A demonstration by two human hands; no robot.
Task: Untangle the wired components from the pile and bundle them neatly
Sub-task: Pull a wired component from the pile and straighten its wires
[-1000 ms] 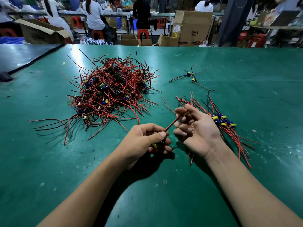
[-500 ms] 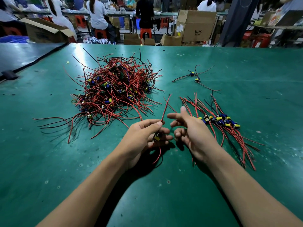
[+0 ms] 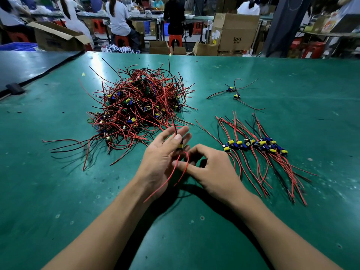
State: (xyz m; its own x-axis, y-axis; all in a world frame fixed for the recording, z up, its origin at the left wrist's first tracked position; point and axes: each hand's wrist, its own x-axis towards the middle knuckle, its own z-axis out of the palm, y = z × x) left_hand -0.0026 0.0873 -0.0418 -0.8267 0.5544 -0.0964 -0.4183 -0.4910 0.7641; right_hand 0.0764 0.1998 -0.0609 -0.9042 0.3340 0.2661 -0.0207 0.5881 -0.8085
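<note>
Against fingers point(image 3: 184, 130) of the left hand point(image 3: 159, 160) sits one wired component point(image 3: 180, 147).

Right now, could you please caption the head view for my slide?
Left hand holds one component, right hand touches its red wire, between the tangled pile and the sorted row.

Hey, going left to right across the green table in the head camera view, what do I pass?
The tangled pile → left hand, pinching one wired component → right hand → sorted row. Two loose components behind the row overlap it, so omitted.
</note>
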